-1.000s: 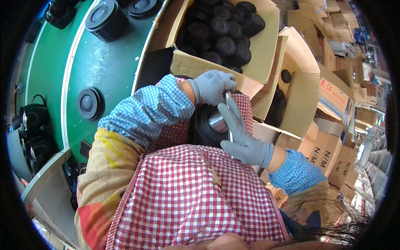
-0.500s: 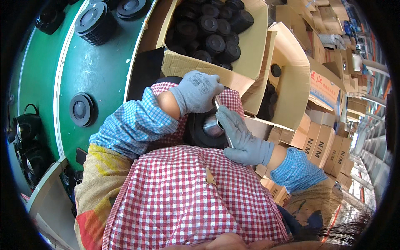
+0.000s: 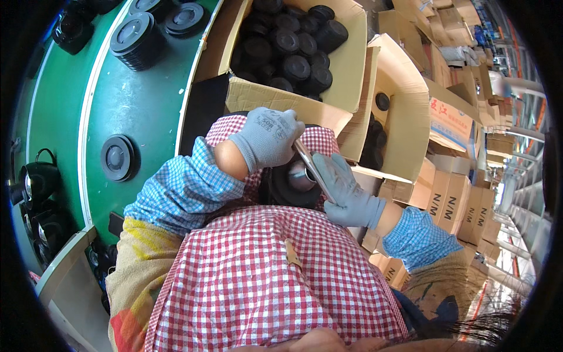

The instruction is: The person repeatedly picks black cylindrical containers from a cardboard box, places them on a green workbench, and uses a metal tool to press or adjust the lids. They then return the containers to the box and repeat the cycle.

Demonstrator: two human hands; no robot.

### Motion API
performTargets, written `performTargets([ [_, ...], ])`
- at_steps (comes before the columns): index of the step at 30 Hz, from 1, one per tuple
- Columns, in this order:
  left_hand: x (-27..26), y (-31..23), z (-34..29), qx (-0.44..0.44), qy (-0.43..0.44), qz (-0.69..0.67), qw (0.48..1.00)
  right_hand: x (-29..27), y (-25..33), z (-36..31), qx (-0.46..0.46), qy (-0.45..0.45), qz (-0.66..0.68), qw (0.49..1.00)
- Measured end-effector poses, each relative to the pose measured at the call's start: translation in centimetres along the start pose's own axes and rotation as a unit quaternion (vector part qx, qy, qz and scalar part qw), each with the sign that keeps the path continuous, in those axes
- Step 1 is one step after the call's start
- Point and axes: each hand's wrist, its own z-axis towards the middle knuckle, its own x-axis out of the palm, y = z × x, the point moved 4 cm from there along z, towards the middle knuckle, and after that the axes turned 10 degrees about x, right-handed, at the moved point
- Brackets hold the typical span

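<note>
My left hand (image 3: 271, 138), in a grey work glove, is closed around the upper end of a slim, shiny metal piece (image 3: 314, 167). My right hand (image 3: 347, 195), gloved alike, holds the lower end against its palm, fingers pointing up along it. The piece slants down to the right between the hands; whether it is a bar or a disc seen edge-on I cannot tell. Beneath it, at my lap, sits a black round part (image 3: 280, 190) with a domed shiny metal piece (image 3: 300, 175) in it. My left hand and the slim piece hide some of this.
Ahead stands an open carton (image 3: 346, 97) of black round parts (image 3: 295, 67). Another open carton (image 3: 404, 111) beside it holds a few more. On the green bench (image 3: 158, 100) at left lie a stack of black discs (image 3: 134, 38) and a single disc (image 3: 117, 157). Closed cartons (image 3: 451, 199) are piled at right.
The slim metal piece now slants more, showing a broader face. My left hand has shifted slightly left and down, and my right fingers and thumb have moved a little on the piece.
</note>
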Motion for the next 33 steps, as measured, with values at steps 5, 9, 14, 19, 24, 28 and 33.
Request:
performTargets([
  [5, -1.3, -1.9, -1.0, -0.008, 0.051, 0.030, 0.998, 0.6, -1.1, -1.0, -0.071, -0.046, -0.012, 0.996],
  [9, -1.9, -1.9, -1.2, -0.025, 0.075, 0.041, 0.996, 0.1, -1.3, -0.1, -0.110, -0.075, 0.007, 0.991],
  [14, -2.5, -1.2, -0.2, -0.059, 0.137, 0.056, 0.987, 0.1, -0.2, 0.5, 0.041, 0.010, 0.063, 0.997],
  [19, -1.4, -0.4, 1.7, 0.029, 0.099, 0.178, 0.979, -0.7, 1.0, 0.5, 0.070, -0.002, 0.139, 0.988],
  [24, -2.0, -1.1, 2.0, 0.080, 0.023, 0.121, 0.989, 0.8, 2.9, -0.9, 0.111, -0.071, 0.136, 0.982],
  [28, -0.8, 0.3, 3.9, 0.079, 0.094, 0.059, 0.991, 0.5, 3.0, 0.4, 0.114, -0.087, 0.236, 0.961],
  [33, -0.2, 0.7, 4.8, 0.094, 0.113, 0.042, 0.988, 1.4, 3.1, 0.6, 0.148, -0.121, 0.194, 0.962],
])
